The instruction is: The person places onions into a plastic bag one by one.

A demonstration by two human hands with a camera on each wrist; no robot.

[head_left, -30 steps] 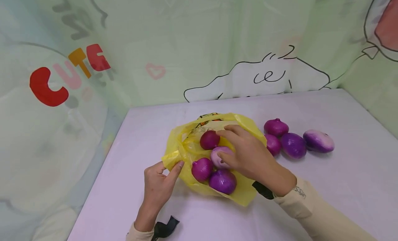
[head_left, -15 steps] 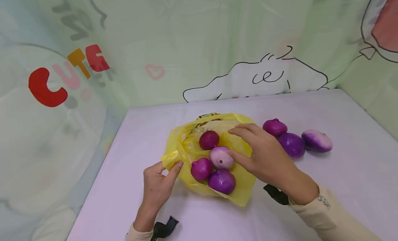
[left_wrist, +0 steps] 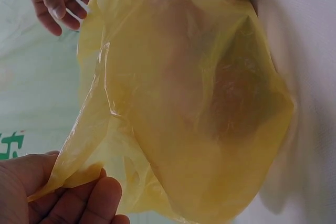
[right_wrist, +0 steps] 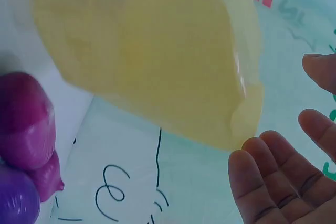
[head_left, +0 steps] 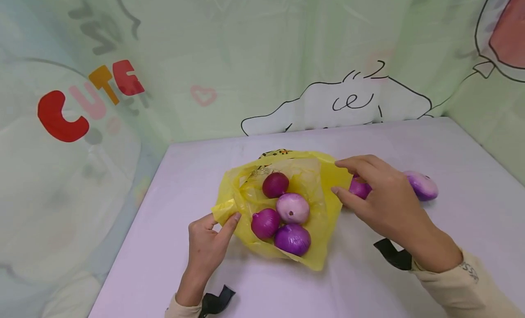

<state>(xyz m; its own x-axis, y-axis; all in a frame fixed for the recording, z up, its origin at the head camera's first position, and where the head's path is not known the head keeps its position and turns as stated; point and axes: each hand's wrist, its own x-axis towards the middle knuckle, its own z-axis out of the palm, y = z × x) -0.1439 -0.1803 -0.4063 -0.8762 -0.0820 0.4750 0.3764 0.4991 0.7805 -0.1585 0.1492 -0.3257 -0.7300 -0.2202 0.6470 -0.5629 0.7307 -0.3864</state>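
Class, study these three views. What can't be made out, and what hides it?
Head: what lies behind the right hand; only parts of a magenta vegetable and a pale vegetable show around it.
Head: the print on the bag, too small to read.
Left wrist: the bag's contents, blurred by its yellow plastic.
Right wrist: the full outline of the purple vegetable, cut off by the left and bottom edges.

You face a flat, pale lilac table; behind it hangs a pale green fabric backdrop. Above the table's far edge you see a black-outlined white cartoon figure; beyond its left side, multicoloured "CUTE" lettering; above its far right corner, a printed red-and-white balloon.
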